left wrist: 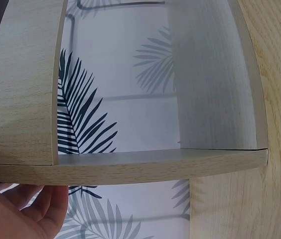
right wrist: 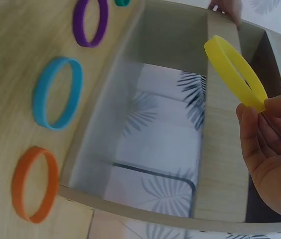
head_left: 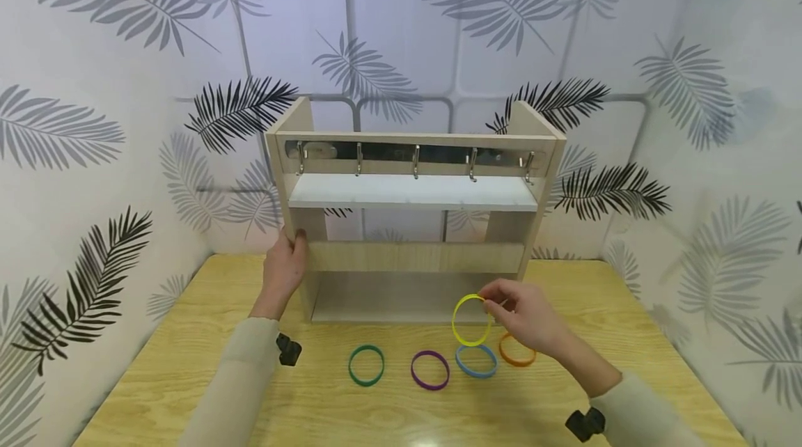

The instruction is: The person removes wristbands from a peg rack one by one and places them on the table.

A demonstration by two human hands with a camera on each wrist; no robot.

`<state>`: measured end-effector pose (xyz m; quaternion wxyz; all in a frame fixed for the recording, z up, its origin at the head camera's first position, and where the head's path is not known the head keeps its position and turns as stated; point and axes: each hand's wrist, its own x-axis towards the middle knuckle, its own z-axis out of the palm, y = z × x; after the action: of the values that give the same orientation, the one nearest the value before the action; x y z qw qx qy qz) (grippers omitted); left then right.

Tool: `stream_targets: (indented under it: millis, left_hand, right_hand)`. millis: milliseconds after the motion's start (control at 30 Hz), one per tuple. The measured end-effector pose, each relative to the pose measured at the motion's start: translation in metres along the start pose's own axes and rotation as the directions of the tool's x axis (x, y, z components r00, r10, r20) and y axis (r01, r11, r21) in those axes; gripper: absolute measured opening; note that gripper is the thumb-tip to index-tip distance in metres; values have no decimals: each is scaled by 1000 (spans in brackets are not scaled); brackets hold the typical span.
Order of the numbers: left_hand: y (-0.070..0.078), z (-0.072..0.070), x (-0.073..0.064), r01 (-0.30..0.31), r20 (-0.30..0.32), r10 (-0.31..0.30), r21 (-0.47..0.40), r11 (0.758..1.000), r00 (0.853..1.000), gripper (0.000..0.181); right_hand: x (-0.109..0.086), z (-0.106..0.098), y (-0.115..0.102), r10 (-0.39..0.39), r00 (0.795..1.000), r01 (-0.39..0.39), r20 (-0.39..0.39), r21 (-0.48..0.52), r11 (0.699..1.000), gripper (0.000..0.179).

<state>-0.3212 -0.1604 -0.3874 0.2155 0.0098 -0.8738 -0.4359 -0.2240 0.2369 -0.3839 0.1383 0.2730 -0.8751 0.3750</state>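
Note:
A small wooden shelf unit (head_left: 413, 257) stands on the table, with a row of metal hooks (head_left: 416, 161) along its upper front. My left hand (head_left: 285, 266) grips the unit's left side panel (left wrist: 130, 168), fingers curled round its edge. Between thumb and fingers, my right hand (head_left: 529, 311) pinches a yellow silicone wristband (right wrist: 234, 72), raised above the table in front of the unit's lower right part. Below it on the table lie a blue wristband (head_left: 476, 361) and an orange wristband (head_left: 517, 350). Further left are a purple wristband (head_left: 429, 370) and a green wristband (head_left: 366, 365).
The light wood table (head_left: 188, 363) runs back to a wall (head_left: 401, 36) papered with leaf patterns, with walls on both sides too. Inside the unit, a white shelf (head_left: 410, 191) sits below the hooks.

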Motion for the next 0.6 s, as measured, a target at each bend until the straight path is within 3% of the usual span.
stream_targets:
  millis: [300,600]
  left_hand:
    - [1,0,0,9,2,-9,-1,1000,1000,53]
    - [1,0,-1,5,0,-5,-9,1000,1000,53]
  right_hand:
    - [-12,31,4,50,988,-64,144,93,994,9]
    - [-16,56,1,72,973,-111,219,171,979,11]
